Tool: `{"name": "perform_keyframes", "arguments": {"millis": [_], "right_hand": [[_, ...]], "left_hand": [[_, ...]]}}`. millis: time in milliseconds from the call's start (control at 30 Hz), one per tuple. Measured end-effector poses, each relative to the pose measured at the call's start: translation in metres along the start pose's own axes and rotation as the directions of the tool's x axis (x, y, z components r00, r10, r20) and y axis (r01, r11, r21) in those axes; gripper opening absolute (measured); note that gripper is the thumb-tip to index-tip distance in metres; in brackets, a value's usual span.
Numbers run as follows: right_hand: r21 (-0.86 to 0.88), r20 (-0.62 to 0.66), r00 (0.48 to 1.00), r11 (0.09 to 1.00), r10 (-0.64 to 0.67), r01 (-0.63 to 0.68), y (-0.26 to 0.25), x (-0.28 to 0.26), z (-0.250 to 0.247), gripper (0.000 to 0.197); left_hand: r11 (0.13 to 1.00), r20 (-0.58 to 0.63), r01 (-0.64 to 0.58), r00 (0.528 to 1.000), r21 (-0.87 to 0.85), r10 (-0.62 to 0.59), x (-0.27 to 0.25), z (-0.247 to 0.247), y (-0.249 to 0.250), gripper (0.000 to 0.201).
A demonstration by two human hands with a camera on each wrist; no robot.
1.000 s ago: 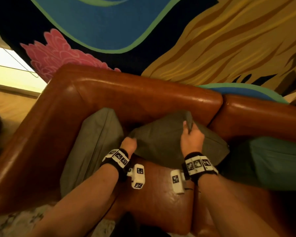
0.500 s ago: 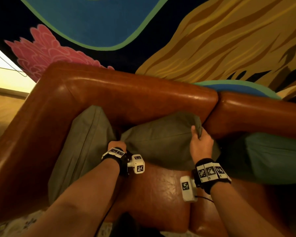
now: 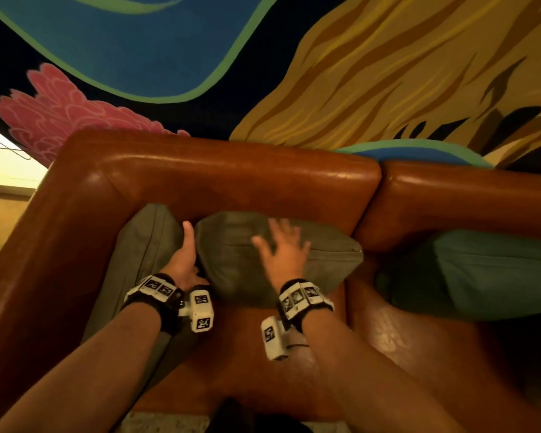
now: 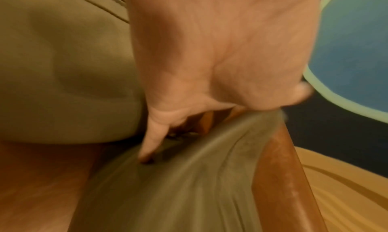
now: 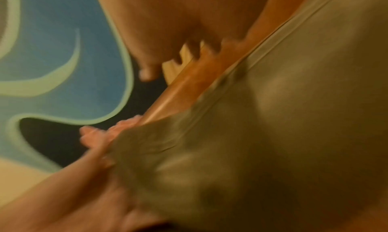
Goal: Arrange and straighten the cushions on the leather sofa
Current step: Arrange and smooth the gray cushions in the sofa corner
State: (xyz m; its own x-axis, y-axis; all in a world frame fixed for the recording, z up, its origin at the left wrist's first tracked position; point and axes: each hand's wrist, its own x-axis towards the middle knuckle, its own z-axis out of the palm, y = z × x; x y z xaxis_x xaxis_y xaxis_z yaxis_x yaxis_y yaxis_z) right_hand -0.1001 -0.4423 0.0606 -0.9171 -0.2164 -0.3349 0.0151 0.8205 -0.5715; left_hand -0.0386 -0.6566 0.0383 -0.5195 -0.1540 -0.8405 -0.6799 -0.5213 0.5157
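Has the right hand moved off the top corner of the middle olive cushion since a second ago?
Yes. The right hand has let go of the corner near the sofa backrest seam and shifted left, spread over the olive cushion.

A lounge or sitting area, seemingly in a public or commercial interior rather than a plain home. The landmark is a brown leather sofa (image 3: 231, 176) with a glossy padded back and arm forming a corner. Directly behind the sofa rises a large painted mural wall (image 3: 388, 73) with bold blue, green, pink and golden shapes on a dark ground. On the sofa seat lie soft cushions: two grey-green cushions (image 3: 241, 251) in the corner and a teal cushion (image 3: 497, 270) to the right. To the sofa's left, a wooden floor (image 3: 0, 223) shows.
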Motion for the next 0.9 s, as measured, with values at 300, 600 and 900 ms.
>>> {"name": "perform_keyframes", "arguments": {"millis": [300, 600, 900], "right_hand": [[0.594, -0.084, 0.739, 0.629, 0.668, -0.501, 0.161, 0.019, -0.07, 0.035], [0.725, -0.354, 0.469, 0.554, 0.809, -0.408, 0.146, -0.001, -0.098, 0.041], [0.714, -0.045, 0.776, 0.563, 0.629, -0.416, 0.1, 0.013, -0.023, 0.036]], "left_hand": [[0.961, -0.037, -0.262, 0.963, 0.087, 0.266, -0.008, 0.021, 0.002, 0.034], [0.959, -0.068, -0.207, 0.972, 0.194, 0.224, 0.01, 0.071, -0.017, 0.027], [0.944, -0.286, -0.278, 0.903, 0.178, 0.32, 0.017, -0.051, 0.037, 0.008]]}}
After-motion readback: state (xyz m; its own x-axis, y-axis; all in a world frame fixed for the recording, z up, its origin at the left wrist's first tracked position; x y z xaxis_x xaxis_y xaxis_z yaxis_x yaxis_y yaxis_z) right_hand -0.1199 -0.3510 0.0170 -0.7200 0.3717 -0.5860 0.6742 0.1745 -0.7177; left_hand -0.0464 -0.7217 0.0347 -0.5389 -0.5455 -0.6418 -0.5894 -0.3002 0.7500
